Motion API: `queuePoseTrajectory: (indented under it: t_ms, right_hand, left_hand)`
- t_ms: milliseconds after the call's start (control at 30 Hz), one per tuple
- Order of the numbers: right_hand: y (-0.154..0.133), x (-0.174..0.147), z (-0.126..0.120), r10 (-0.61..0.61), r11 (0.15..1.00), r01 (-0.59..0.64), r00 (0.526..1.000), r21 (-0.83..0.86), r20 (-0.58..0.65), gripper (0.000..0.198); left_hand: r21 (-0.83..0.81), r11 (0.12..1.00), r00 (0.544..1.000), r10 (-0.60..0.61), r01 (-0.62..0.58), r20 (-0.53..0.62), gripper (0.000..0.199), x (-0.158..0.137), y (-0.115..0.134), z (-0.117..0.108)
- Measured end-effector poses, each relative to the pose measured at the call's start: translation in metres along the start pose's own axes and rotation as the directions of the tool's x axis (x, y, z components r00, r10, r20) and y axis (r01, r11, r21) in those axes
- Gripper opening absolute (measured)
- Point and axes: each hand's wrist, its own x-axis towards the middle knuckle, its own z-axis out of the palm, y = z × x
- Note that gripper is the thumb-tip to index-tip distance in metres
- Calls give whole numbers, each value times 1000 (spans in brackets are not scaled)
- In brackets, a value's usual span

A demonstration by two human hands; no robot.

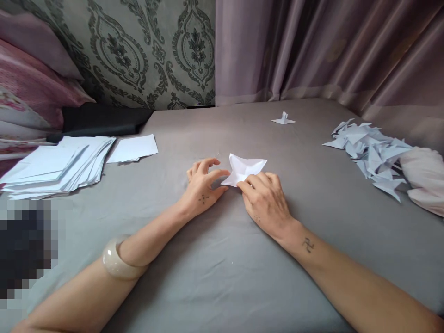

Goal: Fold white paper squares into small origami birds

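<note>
A white sheet of paper (247,165), folded into a four-pointed, shallow dish shape, rests at the middle of the grey cloth. My right hand (265,201) has its fingers curled over the near right part of this paper and grips it, hiding that corner. My left hand (203,187) is at the paper's left point, thumb and index finger apart on either side of the tip, the other fingers loosely bent. Whether its fingertips touch the paper is hard to tell.
Stacks of white paper (72,162) and a smaller pile of sheets (135,148) lie to the left. At the right is a heap of folded paper pieces (371,148) beside a pale cloth (425,180). One folded piece (283,119) stands alone farther back. A black item (104,119) lies at the back left.
</note>
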Motion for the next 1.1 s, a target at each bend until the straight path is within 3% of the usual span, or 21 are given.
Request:
queuePoseTrajectory:
  t_ms: [100, 233, 400, 700, 900, 1100]
  right_hand:
    - [-5, 0, -5, -29, 996, 31, 999, -79, 28, 22]
    - [-9, 2, -11, -39, 992, 54, 991, -112, 130, 21]
    - [-8, 3, -14, -28, 993, 50, 978, -105, 206, 23]
    - [7, 19, -14, 67, 995, -84, 967, 62, 247, 26]
    - [9, 37, -23, 177, 972, -223, 900, 71, 399, 30]
    - [8, 61, -34, 194, 975, -222, 795, -21, 575, 28]
  left_hand:
    - [118, 989, 995, 94, -90, -29, 21, -7, 3, 0]
    - [178, 964, 980, 188, -196, 63, 27, -15, 12, -1]
    - [216, 959, 978, 154, -183, 142, 33, -15, 18, -2]
    - [104, 989, 992, 100, -107, 74, 27, -7, 4, 2]
    - [18, 1000, 995, 14, -16, 94, 23, -2, 2, 3]
    - [-20, 999, 992, -41, 44, 122, 24, 2, 3, 3]
